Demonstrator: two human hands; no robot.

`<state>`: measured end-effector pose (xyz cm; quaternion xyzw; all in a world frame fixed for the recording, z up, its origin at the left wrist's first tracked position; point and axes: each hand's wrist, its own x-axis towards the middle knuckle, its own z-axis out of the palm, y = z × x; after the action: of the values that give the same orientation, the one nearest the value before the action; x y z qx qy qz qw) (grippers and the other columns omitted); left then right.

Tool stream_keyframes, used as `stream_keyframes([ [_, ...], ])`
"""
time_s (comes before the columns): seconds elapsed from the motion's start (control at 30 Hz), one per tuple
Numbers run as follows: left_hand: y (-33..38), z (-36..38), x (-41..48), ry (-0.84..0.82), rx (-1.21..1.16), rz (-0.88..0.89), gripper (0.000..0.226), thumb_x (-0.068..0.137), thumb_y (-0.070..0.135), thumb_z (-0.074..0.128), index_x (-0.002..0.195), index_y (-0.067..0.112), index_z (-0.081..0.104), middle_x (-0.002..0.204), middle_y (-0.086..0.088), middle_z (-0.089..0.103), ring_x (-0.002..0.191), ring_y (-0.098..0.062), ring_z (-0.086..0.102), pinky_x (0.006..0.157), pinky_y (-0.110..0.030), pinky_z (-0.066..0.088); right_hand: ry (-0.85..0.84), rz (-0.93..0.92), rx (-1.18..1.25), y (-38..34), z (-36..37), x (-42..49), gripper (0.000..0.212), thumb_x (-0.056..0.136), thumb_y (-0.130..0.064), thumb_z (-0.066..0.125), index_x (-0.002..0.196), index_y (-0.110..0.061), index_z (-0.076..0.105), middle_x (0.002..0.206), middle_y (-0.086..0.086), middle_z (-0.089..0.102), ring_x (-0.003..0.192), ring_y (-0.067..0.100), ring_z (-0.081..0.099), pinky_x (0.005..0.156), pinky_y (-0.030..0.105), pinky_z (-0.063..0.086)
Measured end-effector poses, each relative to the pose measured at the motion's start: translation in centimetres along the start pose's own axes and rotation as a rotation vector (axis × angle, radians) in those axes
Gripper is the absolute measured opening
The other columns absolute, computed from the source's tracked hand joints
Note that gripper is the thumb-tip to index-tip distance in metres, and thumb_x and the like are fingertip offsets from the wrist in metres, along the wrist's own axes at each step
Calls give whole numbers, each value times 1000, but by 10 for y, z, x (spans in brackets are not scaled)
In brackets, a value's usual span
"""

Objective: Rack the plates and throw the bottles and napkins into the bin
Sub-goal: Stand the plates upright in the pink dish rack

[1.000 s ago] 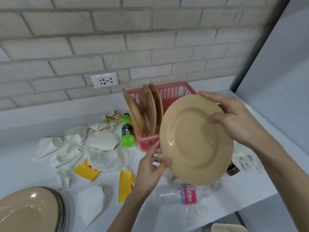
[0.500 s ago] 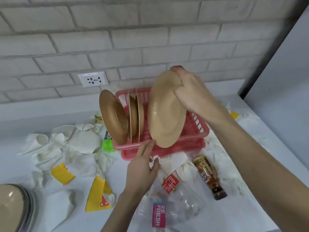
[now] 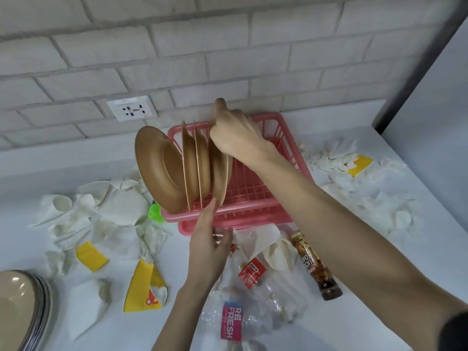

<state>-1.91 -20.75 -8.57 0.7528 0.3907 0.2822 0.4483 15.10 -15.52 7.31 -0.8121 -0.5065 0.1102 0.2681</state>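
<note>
The table (image 3: 395,269) is strewn with napkins (image 3: 121,209) and bottles (image 3: 314,269). In the pink dish rack (image 3: 253,211), beside three standing plates (image 3: 162,171), my right hand (image 3: 235,138) closes its grip on the top rim of a fourth plate (image 3: 220,176) to seat it upright. My left hand (image 3: 207,247), fingers loose, steadies its lower edge.

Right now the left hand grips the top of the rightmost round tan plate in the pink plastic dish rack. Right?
No: the right hand grips the top of the rightmost round tan plate in the pink plastic dish rack. The left hand only reaches to its lower edge. The head view shows it.
</note>
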Motion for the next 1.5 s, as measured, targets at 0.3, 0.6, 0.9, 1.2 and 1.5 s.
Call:
stream_keyframes([
  [0.3,0,-1,8,-16,-59,-44,67,89,-2,63,149,19,41,131,-4,58,73,-4,63,65,-10,48,-80,17,-18,0,27,19,38,102,-29,34,133,-9,38,118,19,53,109,38,53,77,39,34],
  [0.6,1,-7,3,30,-90,-62,61,90,-2,61,145,18,47,124,-16,63,69,-1,64,63,-10,48,-101,-34,9,7,40,26,35,99,-35,35,124,-12,43,96,7,54,84,28,51,71,36,38],
  [0.9,2,-14,-6,71,-68,-12,55,89,1,61,139,24,55,137,6,60,74,-6,69,74,-22,56,-92,-65,109,17,45,32,30,95,-42,34,109,-16,41,85,8,56,79,30,55,66,38,37],
  [1.2,3,-29,-22,100,-87,-69,38,90,-4,58,111,25,72,106,13,72,77,-11,72,65,-25,56,-57,-71,113,25,54,23,43,97,-34,34,133,-10,37,95,16,59,86,35,57,70,38,37],
  [1.5,-7,-63,-30,15,-64,-91,30,93,-6,56,95,17,74,87,9,74,77,-9,73,63,-21,52,116,-70,-6,13,48,-3,54,101,-42,37,145,-12,32,136,20,41,116,40,50,90,46,46],
])
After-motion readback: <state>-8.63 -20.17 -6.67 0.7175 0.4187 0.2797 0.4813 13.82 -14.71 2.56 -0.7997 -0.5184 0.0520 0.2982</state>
